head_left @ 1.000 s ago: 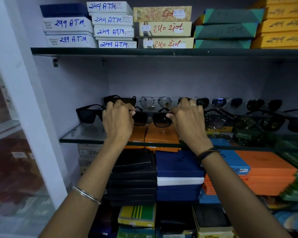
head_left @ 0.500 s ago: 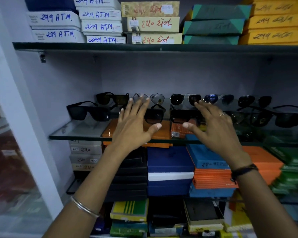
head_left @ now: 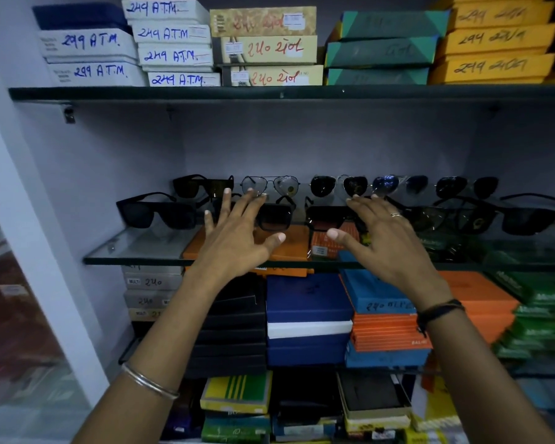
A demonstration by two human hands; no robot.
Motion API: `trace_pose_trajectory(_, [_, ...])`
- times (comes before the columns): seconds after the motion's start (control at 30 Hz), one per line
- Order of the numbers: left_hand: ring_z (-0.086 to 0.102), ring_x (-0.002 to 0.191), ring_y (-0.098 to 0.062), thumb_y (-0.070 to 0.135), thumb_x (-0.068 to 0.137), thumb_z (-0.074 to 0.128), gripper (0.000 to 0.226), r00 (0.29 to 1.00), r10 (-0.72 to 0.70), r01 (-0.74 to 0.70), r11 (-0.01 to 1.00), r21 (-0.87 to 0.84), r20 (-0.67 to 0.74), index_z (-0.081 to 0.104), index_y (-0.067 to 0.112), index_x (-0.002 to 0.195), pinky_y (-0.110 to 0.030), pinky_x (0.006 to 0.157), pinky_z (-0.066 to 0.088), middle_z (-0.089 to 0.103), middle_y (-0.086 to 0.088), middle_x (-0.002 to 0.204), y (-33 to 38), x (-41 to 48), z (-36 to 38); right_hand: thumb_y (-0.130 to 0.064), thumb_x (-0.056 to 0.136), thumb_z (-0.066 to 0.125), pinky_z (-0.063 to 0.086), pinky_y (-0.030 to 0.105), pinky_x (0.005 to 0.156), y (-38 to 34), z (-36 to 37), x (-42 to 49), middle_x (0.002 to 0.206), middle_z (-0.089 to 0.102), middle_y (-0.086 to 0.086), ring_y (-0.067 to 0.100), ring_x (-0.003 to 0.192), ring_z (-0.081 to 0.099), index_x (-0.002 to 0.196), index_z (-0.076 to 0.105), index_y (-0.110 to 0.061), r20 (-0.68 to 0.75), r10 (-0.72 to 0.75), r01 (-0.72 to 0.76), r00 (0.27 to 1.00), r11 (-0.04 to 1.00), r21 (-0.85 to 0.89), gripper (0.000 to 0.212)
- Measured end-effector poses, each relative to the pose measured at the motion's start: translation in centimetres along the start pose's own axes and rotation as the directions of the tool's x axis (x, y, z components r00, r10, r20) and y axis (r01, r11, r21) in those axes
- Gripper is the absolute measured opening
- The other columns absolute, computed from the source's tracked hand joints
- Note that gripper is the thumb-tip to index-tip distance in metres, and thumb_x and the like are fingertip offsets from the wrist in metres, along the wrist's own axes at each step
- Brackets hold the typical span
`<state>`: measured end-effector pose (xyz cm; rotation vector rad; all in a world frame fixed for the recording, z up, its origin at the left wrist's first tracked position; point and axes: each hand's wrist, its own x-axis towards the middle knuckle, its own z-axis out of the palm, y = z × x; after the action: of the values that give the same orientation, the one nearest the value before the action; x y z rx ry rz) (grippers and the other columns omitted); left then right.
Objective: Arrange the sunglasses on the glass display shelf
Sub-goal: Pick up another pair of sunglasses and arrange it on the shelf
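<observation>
**A:** Start at the left. What's there?

**B:** I see a white post (head_left: 29, 251), then the glass shelf (head_left: 135, 248) with sunglasses in two rows. At the near left sits a chunky black pair (head_left: 156, 213). Behind it, in the far row, is a dark square pair (head_left: 202, 185), then clear aviators (head_left: 269, 184).

**A:** And my left hand?

**B:** The left hand (head_left: 237, 241) is spread wide, palm down, holding nothing. It hovers over the shelf's front part, and its fingertips (head_left: 227, 191) overlap the far row in this view. I cannot tell whether they touch anything. There's a metal bangle (head_left: 149, 381) on that wrist.

**A:** Between the hands?

**B:** A dark pair (head_left: 302, 217) sits in the near row, its left lens just right of the left hand and its right lens partly behind the right hand.

**A:** The right hand?

**B:** The right hand (head_left: 388, 241) is also splayed open and empty, palm down, with a ring (head_left: 396, 215) on one finger and a black band (head_left: 439, 310) at the wrist. Right of it the near row runs on with more dark pairs (head_left: 462, 216), and round dark lenses (head_left: 452, 186) stand along the far row.

**A:** Above and below?

**B:** Labelled boxes (head_left: 173, 43) are stacked on the upper shelf (head_left: 269, 92). More boxes (head_left: 308, 315), blue, orange and black, are stacked under the glass.
</observation>
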<state>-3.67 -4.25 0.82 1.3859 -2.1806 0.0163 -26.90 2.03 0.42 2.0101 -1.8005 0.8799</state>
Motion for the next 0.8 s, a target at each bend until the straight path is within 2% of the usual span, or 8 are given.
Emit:
trace_pose_trajectory(0.07, [-0.016, 0.143, -0.02, 0.06, 0.083, 0.044, 0.076, 0.999, 0.022, -0.023, 1.0, -0.01, -0.035, 0.011, 0.032, 0.145, -0.058, 0.113, -0.004, -0.001, 0.006, 0.159, 0.0, -0.1, 0.0, -0.074, 0.079, 0.023, 0.019, 0.044, 0.111, 0.0, -0.1, 0.0, 0.15, 0.035, 0.006, 0.024, 0.14, 0.022, 0.141, 0.031, -0.019, -0.012, -0.006, 0.006, 1.0, 1.0, 0.006, 0.083])
trace_pose_trajectory(0.2, [-0.005, 0.144, -0.014, 0.058, 0.087, 0.04, 0.067, 0.953, 0.15, -0.168, 0.985, -0.043, -0.265, 0.021, 0.027, 0.143, -0.051, 0.116, 0.004, 0.01, 0.003, 0.158, 0.8, -0.8, 0.0, -0.066, 0.084, 0.034, 0.024, 0.047, 0.108, 0.2, -0.6, -0.6, 0.146, 0.041, 0.004, 0.022, 0.135, 0.032, 0.137, 0.039, -0.02, -0.126, -0.03, 0.04, 0.992, 0.996, 0.078, 0.07])
trace_pose_trajectory(0.27, [0.0, 0.144, -0.011, 0.054, 0.089, 0.04, 0.063, 0.931, 0.176, -0.215, 0.972, -0.092, -0.319, 0.024, 0.025, 0.143, -0.045, 0.115, 0.007, 0.014, 0.002, 0.157, 2.4, -1.2, 0.1, -0.063, 0.085, 0.039, 0.027, 0.049, 0.108, 1.0, -1.1, -1.2, 0.143, 0.045, 0.004, 0.021, 0.132, 0.037, 0.134, 0.043, -0.02, -0.191, -0.007, 0.029, 0.982, 0.993, 0.117, 0.065])
trace_pose_trajectory(0.43, [-0.004, 0.144, -0.011, 0.051, 0.092, 0.034, 0.061, 0.941, 0.263, -0.305, 0.932, -0.198, -0.215, 0.018, 0.027, 0.145, -0.04, 0.114, 0.008, 0.005, 0.003, 0.158, 8.4, -1.3, 1.6, -0.056, 0.087, 0.048, 0.036, 0.056, 0.103, 5.7, -3.2, -2.6, 0.138, 0.051, 0.008, 0.024, 0.127, 0.044, 0.127, 0.049, -0.017, -0.293, 0.063, -0.039, 0.954, 0.996, 0.085, 0.056])
trace_pose_trajectory(0.53, [-0.012, 0.144, -0.014, 0.054, 0.092, 0.028, 0.063, 0.952, 0.287, -0.3, 0.943, -0.146, -0.105, 0.01, 0.028, 0.146, -0.042, 0.113, 0.0, -0.004, 0.005, 0.159, 10.8, -0.7, 3.0, -0.063, 0.084, 0.043, 0.032, 0.053, 0.105, 8.6, -4.5, -2.8, 0.142, 0.046, 0.011, 0.027, 0.131, 0.039, 0.132, 0.045, -0.015, -0.259, 0.104, -0.115, 0.96, 0.993, -0.028, 0.067])
trace_pose_trajectory(0.63, [-0.016, 0.143, -0.015, 0.057, 0.091, 0.025, 0.066, 0.97, 0.24, -0.242, 0.967, -0.078, -0.03, 0.004, 0.028, 0.146, -0.045, 0.114, -0.003, -0.008, 0.005, 0.158, 11.6, 0.2, 4.1, -0.07, 0.082, 0.034, 0.027, 0.053, 0.107, 10.3, -4.8, -3.2, 0.146, 0.041, 0.01, 0.026, 0.136, 0.032, 0.135, 0.042, -0.015, -0.197, 0.12, -0.142, 0.973, 0.985, -0.101, 0.077])
trace_pose_trajectory(0.8, [-0.009, 0.144, -0.019, 0.065, 0.086, 0.021, 0.076, 0.981, 0.191, -0.19, 0.981, -0.042, 0.031, 0.007, 0.021, 0.147, -0.049, 0.118, 0.003, 0.005, 0.0, 0.159, 11.3, 0.9, 4.6, -0.072, 0.083, 0.026, 0.028, 0.051, 0.103, 10.8, -4.5, -3.3, 0.136, 0.052, 0.01, 0.028, 0.13, 0.039, 0.129, 0.048, -0.016, -0.174, 0.125, -0.148, 0.977, 0.981, -0.125, 0.076])
